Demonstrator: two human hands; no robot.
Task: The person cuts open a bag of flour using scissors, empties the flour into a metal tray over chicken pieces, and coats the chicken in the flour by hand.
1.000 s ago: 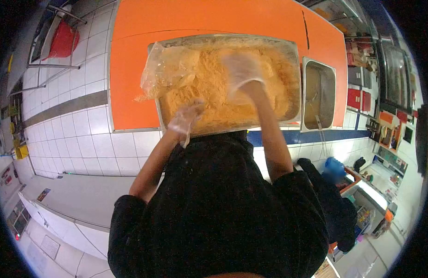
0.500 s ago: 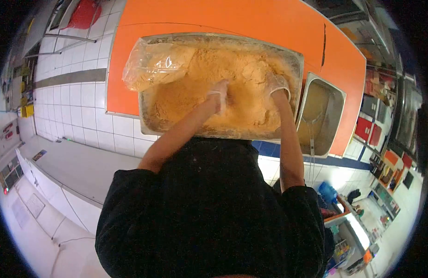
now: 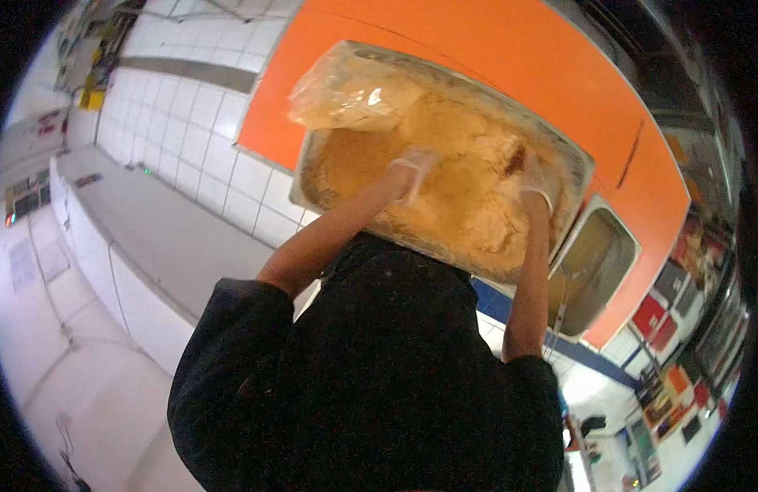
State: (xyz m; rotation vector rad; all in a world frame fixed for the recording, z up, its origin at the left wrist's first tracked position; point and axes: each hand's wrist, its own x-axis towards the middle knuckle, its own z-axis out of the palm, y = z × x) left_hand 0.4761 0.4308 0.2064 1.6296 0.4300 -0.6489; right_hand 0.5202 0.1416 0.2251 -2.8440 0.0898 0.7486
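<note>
A large metal pan (image 3: 584,168) holds loose orange flour-like powder (image 3: 469,205). My left hand (image 3: 415,167), in a clear plastic glove, is at the powder left of the pan's middle; its fingers are blurred. Toward the pan's right end, my right hand (image 3: 540,179), gloved likewise, reaches into the powder with its fingers smeared and partly hidden. Just left of it shows a small dark reddish-brown patch (image 3: 517,160); whether the hand touches it I cannot tell. Over the pan's far left corner lies a clear plastic bag (image 3: 346,90) with more powder inside.
The pan stands on an orange table (image 3: 641,172). Beside it on the right is a smaller metal tub (image 3: 596,262) with murky liquid and a wire-handled utensil (image 3: 559,307). A long white counter or chest (image 3: 157,221) stands on the left.
My view has turned, so the pan appears tilted and shifted right. My left hand still works near the pan's middle. A dark reddish patch now shows beside my right hand.
</note>
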